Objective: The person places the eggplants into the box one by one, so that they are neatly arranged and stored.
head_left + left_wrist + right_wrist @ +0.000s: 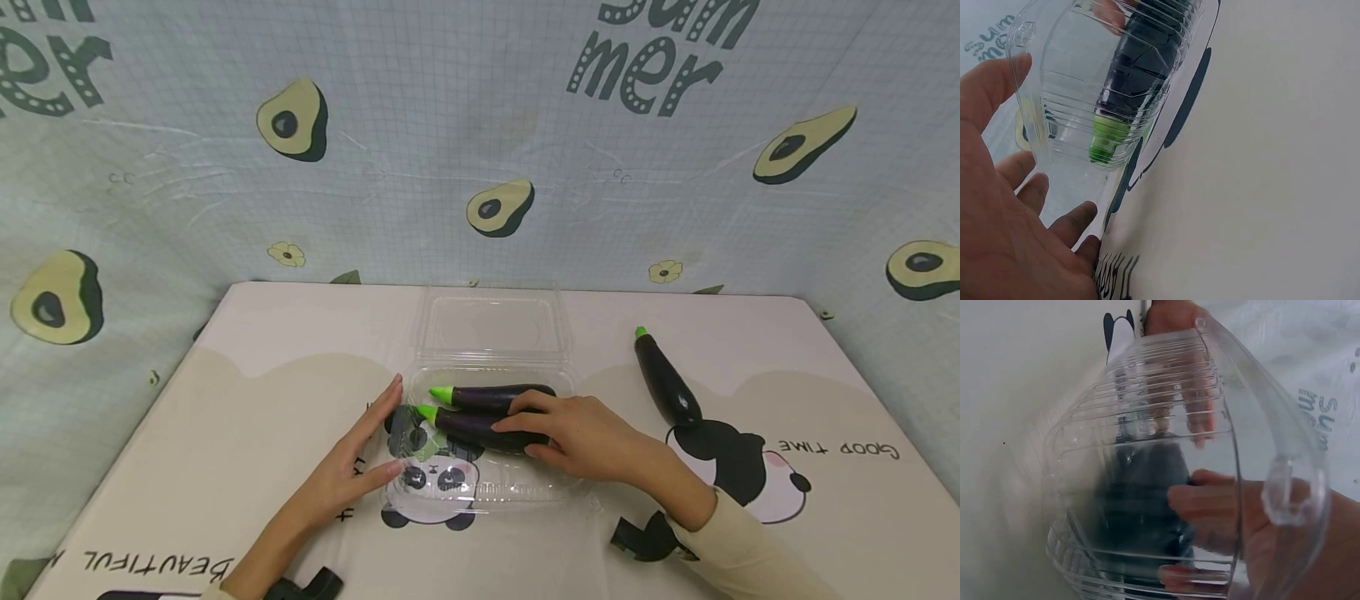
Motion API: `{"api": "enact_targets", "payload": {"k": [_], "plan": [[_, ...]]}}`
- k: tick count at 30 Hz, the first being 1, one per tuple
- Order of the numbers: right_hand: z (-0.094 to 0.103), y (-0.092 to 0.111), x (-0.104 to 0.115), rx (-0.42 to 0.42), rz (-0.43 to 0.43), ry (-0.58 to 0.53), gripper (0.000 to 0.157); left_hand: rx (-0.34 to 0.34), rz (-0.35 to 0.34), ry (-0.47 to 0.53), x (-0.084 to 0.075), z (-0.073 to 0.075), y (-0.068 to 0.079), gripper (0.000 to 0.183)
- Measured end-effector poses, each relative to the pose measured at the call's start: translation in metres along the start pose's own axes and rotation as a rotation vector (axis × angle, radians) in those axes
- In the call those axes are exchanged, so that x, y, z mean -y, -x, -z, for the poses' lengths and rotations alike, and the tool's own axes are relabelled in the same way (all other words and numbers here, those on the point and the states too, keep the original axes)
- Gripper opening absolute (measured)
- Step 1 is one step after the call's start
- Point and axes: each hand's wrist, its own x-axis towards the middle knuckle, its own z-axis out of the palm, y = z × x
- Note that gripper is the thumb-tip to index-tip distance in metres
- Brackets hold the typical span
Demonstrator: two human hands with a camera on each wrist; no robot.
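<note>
A clear plastic clamshell box [517, 496] lies with its lid [491, 325] folded back away from me. Inside, two dark purple eggplants with bright green stem ends lie side by side, the far eggplant [480, 397] and the near eggplant [468, 427], stems to the left. My right hand [581, 433] reaches into the box and grips the near eggplant toward its right end, thumb on the near side. At the box's left edge, my left hand [352, 462] has its fingers spread, with thumb and fingertips right at the rim [1015, 81].
A third eggplant [667, 379] lies on the table to the right of the box, green tip pointing away. The pale table cover [262, 433] carries printed pandas and lettering. Behind the table's far edge hangs a cloth [405, 125] printed with avocados.
</note>
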Motion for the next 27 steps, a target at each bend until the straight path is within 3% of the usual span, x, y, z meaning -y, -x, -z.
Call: {"api": "enact_targets", "payload": {"k": [6,13,27], "plan": [[0.002,0.000,0.002,-0.003,-0.012,0.022,0.041,-0.011,-0.024,-0.008,-0.001,0.000,-0.001,0.080],[0.007,0.002,0.004,-0.005,-0.054,0.002,0.039,-0.002,-0.006,-0.004,0.001,-0.001,0.000,0.078],[0.014,0.010,0.003,-0.141,-0.020,-0.016,0.044,0.003,-0.007,0.006,0.003,-0.001,0.001,0.079]]}}
